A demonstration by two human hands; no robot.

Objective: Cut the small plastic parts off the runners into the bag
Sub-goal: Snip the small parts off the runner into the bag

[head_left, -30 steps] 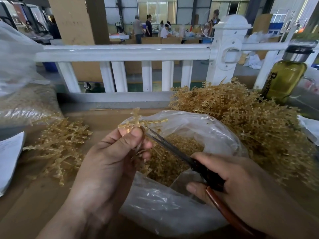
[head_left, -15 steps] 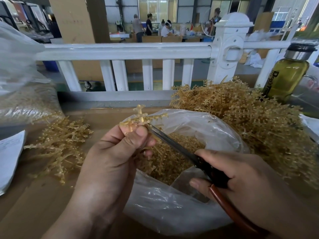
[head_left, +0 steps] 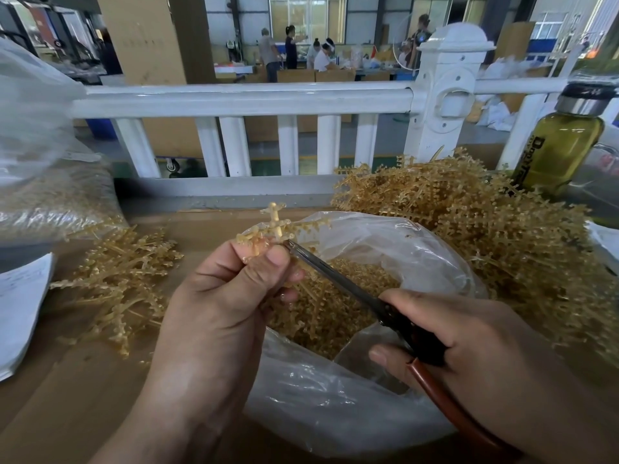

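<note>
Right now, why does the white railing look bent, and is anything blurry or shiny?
Head view: the wide-angle lens bows the white railing; the clear bag shows soft glare; the large bag far left is blurred; left hand and right hand look sharp.

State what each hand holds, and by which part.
The left hand pinches a plastic runner by its lower end. The right hand grips the scissors by their handles.

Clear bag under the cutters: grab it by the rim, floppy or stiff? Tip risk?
Likely floppy: the clear bag is thin, wrinkled film, its mouth sagging open. Probably bottom-heavy with cut parts pooled inside, so it should slump, not tip. Film looks glossy, possibly slippery.
</note>
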